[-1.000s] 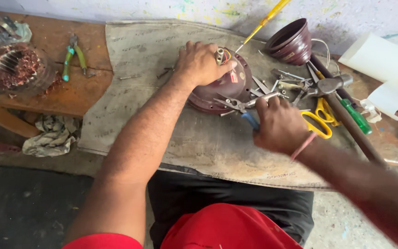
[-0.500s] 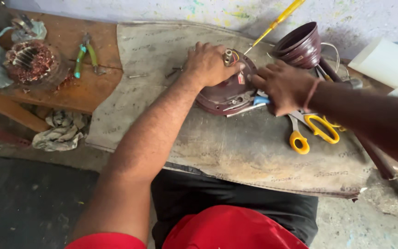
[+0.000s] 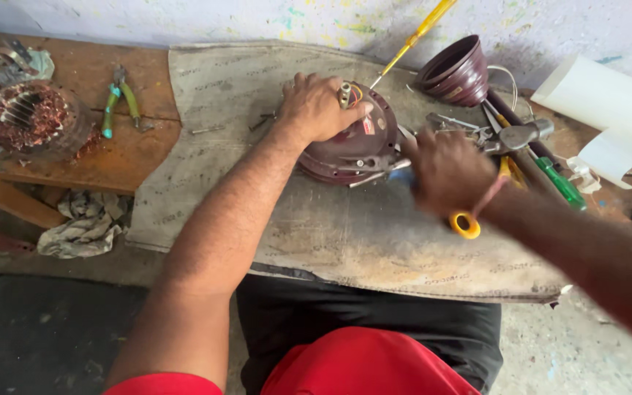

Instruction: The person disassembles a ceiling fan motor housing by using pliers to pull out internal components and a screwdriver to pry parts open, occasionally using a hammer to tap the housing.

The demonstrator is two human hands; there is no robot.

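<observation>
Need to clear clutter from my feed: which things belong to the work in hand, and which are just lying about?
In hand:
left hand pressing the round maroon metal motor housing
right hand, blurred, at its edge

Lying about:
green-handled pliers
copper-wound stator
maroon cup-shaped cover
yellow-handled scissors
crumpled grey rag

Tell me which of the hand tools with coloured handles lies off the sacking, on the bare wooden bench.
The green-handled pliers, left of the sacking. The yellow-handled scissors, green-handled screwdriver and yellow-handled screwdriver all sit right of the motor housing.
</observation>
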